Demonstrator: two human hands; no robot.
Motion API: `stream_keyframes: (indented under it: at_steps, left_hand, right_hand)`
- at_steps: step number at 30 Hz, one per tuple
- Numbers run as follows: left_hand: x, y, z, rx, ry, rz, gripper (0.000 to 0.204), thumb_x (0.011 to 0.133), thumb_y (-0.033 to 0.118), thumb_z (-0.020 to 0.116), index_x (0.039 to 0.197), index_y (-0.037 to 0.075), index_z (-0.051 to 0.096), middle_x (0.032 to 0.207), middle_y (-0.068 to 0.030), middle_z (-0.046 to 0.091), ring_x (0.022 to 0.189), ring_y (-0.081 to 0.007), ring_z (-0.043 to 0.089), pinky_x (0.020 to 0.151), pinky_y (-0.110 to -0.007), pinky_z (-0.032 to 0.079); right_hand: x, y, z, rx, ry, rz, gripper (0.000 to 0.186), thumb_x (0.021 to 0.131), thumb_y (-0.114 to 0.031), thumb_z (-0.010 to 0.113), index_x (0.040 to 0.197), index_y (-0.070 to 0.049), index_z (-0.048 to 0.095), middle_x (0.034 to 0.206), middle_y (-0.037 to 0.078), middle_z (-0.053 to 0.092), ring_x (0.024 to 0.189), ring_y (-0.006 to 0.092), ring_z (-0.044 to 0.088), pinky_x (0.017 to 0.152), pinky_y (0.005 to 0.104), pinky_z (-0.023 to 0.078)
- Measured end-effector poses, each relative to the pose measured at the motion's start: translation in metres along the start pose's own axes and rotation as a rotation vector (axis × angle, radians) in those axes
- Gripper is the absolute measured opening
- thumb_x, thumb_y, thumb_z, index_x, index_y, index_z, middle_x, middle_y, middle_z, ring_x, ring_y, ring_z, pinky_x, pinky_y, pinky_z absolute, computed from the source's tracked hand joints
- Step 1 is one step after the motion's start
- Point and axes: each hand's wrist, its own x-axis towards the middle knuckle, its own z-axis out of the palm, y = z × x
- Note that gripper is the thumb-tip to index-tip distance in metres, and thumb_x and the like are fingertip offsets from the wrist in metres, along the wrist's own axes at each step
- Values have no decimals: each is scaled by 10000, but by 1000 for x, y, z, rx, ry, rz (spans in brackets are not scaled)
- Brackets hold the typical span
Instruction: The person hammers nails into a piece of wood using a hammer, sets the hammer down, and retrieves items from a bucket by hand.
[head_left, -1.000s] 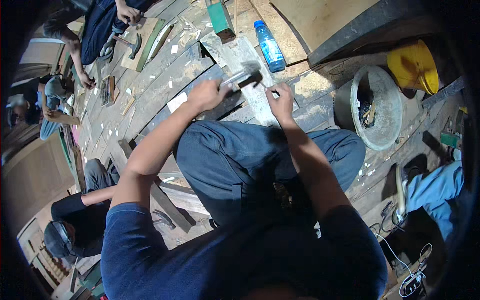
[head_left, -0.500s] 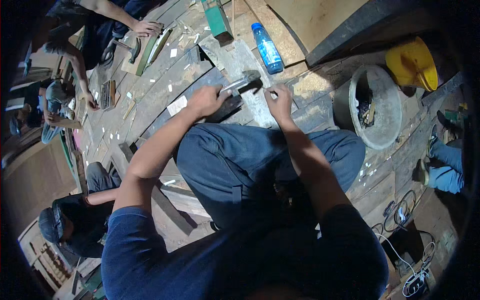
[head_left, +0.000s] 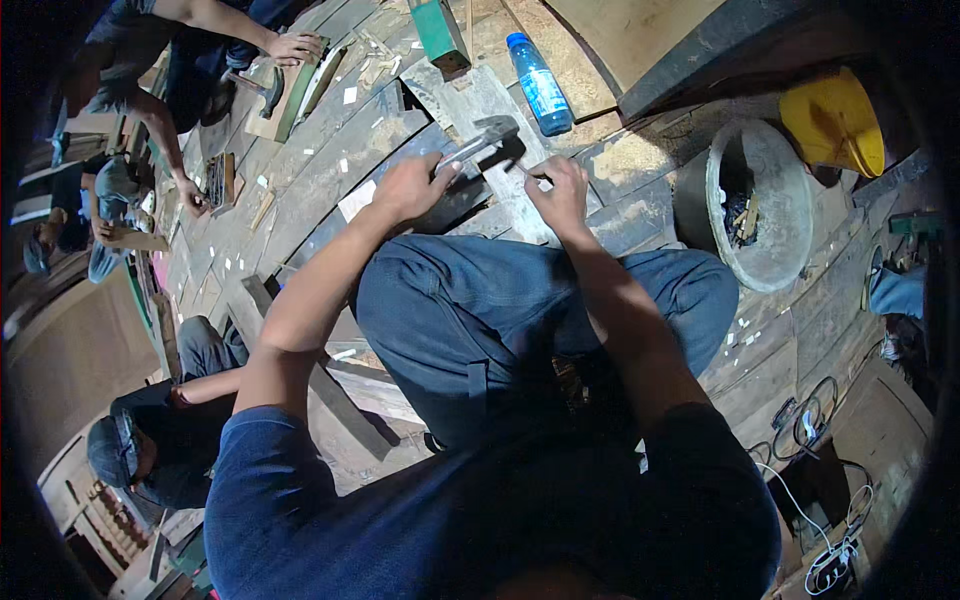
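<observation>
Head view, left hand: left hand (head_left: 408,188) wrapped firmly round handle of hammer (head_left: 497,127), head over upper-middle part of pale board (head_left: 517,207).
Right hand: right hand (head_left: 560,195) pinches thin piece (head_left: 525,172) between thumb and fingertips; can't tell if nail or small tool.
Thin piece, place: at board's right edge, roughly midway along; contact with wood not clear.
Change, hammer: half a second ago its head sits closer to right fingertips; now farther off, toward board's upper end, slightly blurred. Reads as between blows, judging by the gap.
Change, right hand: pinch about the same, so thin piece seems kept steady.
Change, far right: blue trouser leg (head_left: 895,292) shows less than before, nearer the picture's rim; no bearing on the hands.
Around board: green block (head_left: 440,35) by its upper end; blue-capped bottle (head_left: 542,90) lies just beside its right edge; grey basin (head_left: 790,225) and yellow bucket (head_left: 835,120) well apart, to the right on plank floor (head_left: 640,200).
Co-worker: hand (head_left: 295,46) on green strip (head_left: 297,100), upper left.
Writing: bottle wears blue-and-white printed label, print too small to read; hammer shows no legible marking.
</observation>
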Motion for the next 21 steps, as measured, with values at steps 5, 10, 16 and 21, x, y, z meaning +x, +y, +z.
stream_keyframes:
  at_steps: [5, 10, 16, 21]
  left_hand:
    - [-4, -1, 4, -41, 82, 44, 469, 944, 449, 472, 982, 3, 612, 794, -274, 611, 787, -433, 607, 719, -471, 466]
    - [0, -2, 0, -51, 65, 49, 445, 942, 429, 486, 959, -1, 598, 792, -277, 597, 789, -421, 599, 706, -463, 459]
    - [-13, 1, -8, -94, 64, 107, 459, 931, 447, 481, 976, 11, 617, 774, -253, 623, 797, -430, 613, 717, -482, 468]
    - [-6, 9, -3, 49, -24, 85, 502, 943, 475, 441, 1025, 7, 601, 818, -268, 612, 771, -410, 599, 718, -475, 456]
  right_hand:
    - [0, 0, -1, -17, -31, -1, 48, 696, -166, 697, 705, -135, 662, 833, 34, 624, 862, 256, 563, 780, 391, 356]
    - [0, 3, 1, -13, 3, -41, 60, 700, -175, 697, 696, -129, 658, 817, 24, 629, 840, 257, 561, 765, 391, 345]
    - [0, -1, -3, 0, -25, -26, 56, 707, -166, 688, 691, -127, 652, 809, 26, 626, 840, 257, 555, 773, 393, 349]
    - [-2, 7, -2, -11, -3, -33, 43, 713, -168, 680, 723, -129, 666, 819, 36, 623, 851, 266, 553, 793, 394, 349]
